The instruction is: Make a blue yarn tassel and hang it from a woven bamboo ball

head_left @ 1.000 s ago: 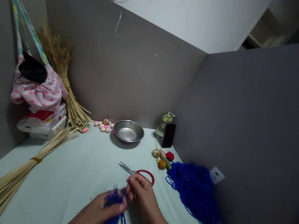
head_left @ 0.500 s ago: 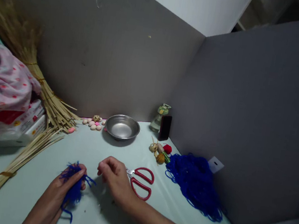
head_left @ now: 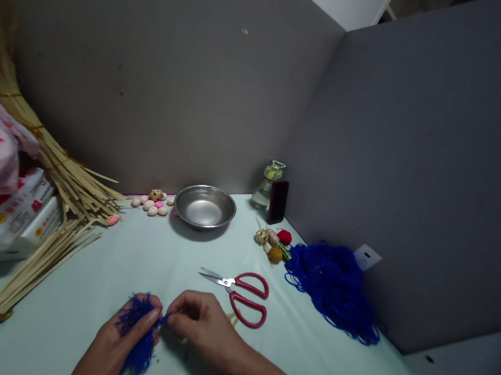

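My left hand (head_left: 116,345) is closed around a fluffy tuft of dark blue yarn (head_left: 138,331) at the bottom of the view. Fingertips of my right hand (head_left: 200,323) pinch a thin strand of blue yarn (head_left: 163,320) coming out of the tuft, so the two hands nearly touch. To the right of my right hand, red-handled steel scissors (head_left: 239,292) lie open on the pale table (head_left: 80,288), not touching either hand.
A loose heap of blue yarn (head_left: 333,291) lies at the right wall, past small craft figures (head_left: 271,242). Behind are a steel bowl (head_left: 205,207), pink pebbles (head_left: 151,205), a dark phone (head_left: 277,201) and a glass bottle (head_left: 269,187). Straw bundles (head_left: 44,246) lie left.
My right hand has let go of the scissors, which now lie on the table. That hand has moved left to the tuft and pinches a strand. The view has tilted.
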